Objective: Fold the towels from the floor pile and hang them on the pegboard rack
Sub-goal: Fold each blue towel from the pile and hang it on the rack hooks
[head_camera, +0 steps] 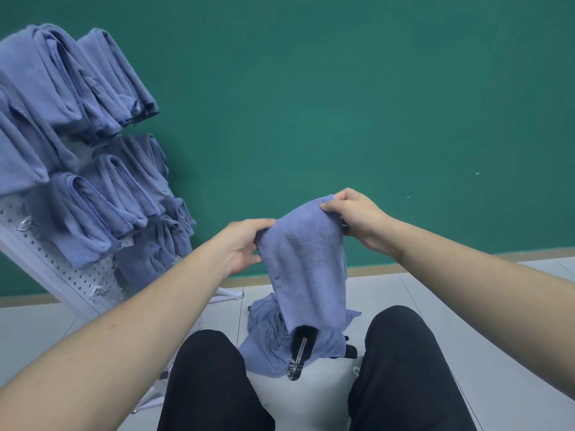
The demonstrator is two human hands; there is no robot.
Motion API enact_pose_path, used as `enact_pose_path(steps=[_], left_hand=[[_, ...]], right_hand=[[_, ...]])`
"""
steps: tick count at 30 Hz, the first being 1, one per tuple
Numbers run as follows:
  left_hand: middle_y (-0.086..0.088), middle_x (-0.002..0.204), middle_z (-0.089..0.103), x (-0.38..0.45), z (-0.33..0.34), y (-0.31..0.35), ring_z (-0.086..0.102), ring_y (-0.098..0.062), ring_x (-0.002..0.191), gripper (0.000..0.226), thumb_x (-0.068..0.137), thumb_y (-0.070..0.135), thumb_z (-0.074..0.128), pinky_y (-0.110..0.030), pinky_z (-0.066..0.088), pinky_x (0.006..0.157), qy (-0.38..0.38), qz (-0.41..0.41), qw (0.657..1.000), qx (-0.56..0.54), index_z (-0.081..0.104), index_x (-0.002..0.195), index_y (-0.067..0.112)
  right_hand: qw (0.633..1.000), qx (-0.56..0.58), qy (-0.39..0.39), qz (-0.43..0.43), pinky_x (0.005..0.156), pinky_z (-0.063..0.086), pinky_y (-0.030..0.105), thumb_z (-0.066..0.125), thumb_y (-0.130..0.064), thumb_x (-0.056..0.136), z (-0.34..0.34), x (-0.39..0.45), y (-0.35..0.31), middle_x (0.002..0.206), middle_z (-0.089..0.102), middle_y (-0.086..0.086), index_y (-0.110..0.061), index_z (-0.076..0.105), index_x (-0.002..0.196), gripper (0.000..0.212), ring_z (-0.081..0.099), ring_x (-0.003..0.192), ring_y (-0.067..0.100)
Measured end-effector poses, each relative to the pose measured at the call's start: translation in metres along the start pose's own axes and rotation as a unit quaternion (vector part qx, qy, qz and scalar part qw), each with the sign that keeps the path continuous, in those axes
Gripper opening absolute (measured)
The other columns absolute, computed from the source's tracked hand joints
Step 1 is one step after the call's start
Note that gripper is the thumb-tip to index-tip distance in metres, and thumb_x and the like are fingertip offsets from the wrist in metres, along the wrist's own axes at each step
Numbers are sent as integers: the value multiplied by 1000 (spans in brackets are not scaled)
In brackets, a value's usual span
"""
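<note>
A blue towel [306,262] hangs folded in front of me, held up by its top edge. My left hand [242,244] pinches its left top corner and my right hand [357,217] pinches the right top corner, a little higher. Below it the floor pile [267,343] of blue towels lies crumpled between my knees, with a black strap lying across it. At the left the white pegboard rack [62,269] leans back, with several folded blue towels [71,88] hanging on its hooks.
A green wall [342,88] rises straight ahead, with a wood-coloured skirting strip at its foot. The floor is grey tile [466,290]. My legs in black trousers [211,384] frame the pile. Bare metal hooks [98,292] stick out low on the rack.
</note>
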State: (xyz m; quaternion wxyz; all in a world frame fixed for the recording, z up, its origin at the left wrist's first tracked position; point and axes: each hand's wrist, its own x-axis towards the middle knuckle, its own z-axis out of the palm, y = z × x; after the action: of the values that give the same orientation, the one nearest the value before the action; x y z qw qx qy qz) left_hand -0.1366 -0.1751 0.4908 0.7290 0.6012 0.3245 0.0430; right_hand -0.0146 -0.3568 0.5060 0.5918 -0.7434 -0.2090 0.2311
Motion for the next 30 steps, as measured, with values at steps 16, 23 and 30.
enact_pose_path(steps=[16, 23, 30], left_hand=[[3, 104, 74, -3, 1, 5, 67, -13, 99, 44, 73, 6, 84, -27, 51, 100, 22, 161, 955, 250, 74, 110, 26], [12, 102, 68, -8, 1, 10, 61, -5, 92, 37, 80, 15, 81, -12, 41, 75, 53, 216, 886, 407, 73, 116, 21], [5, 79, 68, -8, -4, 14, 52, -11, 69, 6, 87, 25, 75, -15, 39, 58, 66, 263, 847, 456, 76, 83, 20]], right_hand=[[986, -153, -63, 37, 90, 54, 33, 43, -15, 98, -10, 2, -10, 106, 66, -5, -22, 70, 105, 29, 61, 98, 14], [964, -223, -144, 14, 92, 54, 27, 82, -18, 79, -14, 0, -12, 107, 73, 2, -15, 70, 113, 36, 67, 97, 14], [943, -325, -70, -21, 84, 56, 32, 77, -25, 83, -19, 5, -8, 87, 72, -1, -20, 73, 93, 12, 66, 77, 14]])
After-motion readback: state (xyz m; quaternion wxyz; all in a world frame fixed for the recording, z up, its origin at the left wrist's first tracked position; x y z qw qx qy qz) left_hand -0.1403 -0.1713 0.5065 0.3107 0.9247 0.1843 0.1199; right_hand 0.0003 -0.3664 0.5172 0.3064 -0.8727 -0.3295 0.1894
